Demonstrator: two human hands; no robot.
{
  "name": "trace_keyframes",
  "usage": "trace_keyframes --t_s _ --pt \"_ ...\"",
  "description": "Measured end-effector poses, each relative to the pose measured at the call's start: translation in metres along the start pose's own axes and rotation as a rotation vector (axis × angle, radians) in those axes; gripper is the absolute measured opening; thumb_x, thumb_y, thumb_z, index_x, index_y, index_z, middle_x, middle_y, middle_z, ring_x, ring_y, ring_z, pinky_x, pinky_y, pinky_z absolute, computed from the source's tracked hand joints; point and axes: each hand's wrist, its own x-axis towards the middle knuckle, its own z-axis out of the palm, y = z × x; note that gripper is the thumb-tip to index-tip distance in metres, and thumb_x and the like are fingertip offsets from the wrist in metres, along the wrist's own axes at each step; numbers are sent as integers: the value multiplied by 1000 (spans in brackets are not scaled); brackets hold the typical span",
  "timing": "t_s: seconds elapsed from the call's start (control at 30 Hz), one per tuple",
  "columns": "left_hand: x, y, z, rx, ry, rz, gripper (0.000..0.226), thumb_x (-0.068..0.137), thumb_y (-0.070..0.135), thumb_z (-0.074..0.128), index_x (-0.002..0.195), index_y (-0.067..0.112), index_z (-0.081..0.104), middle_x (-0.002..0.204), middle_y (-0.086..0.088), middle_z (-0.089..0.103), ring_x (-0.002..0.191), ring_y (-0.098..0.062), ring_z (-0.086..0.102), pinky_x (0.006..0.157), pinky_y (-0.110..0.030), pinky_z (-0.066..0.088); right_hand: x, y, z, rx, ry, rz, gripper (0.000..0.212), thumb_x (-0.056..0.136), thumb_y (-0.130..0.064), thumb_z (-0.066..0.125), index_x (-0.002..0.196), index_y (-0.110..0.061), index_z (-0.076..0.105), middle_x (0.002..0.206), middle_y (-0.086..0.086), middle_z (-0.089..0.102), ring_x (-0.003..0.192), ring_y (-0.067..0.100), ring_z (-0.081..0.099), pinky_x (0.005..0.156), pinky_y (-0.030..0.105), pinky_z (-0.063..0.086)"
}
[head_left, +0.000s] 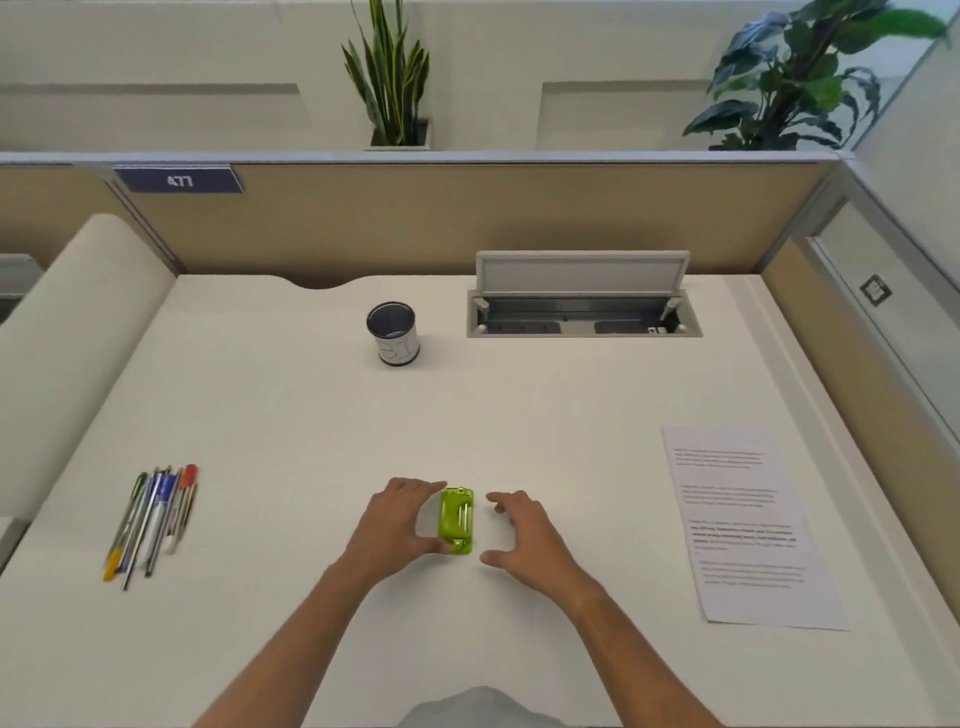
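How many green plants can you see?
2. A tall spiky green plant stands behind the tan desk partition near the middle; a bushy broad-leaved green plant stands at the far right.

Person, head-camera view, lower half of the frame. Two forearms (291, 629), bare along their whole visible length; no sleeve edge reaches the picture. Left hand (395, 525) and right hand (524, 535), both bare. One patch of pale grey garment (480, 709) at bottom centre, soft cloth, rounded outline, unmarked.
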Motion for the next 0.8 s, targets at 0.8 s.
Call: trace_keyframes --t_s 0.8 --pt "11 -42 8 77 26 224 71 89 75 65 150 39 59 150 18 62 160 -14 39 136 -55 10 45 -28 26 -424 4 -181 95 65 -71 82 146 -32 52 125 -13 54 111 15 53 96 40 50"
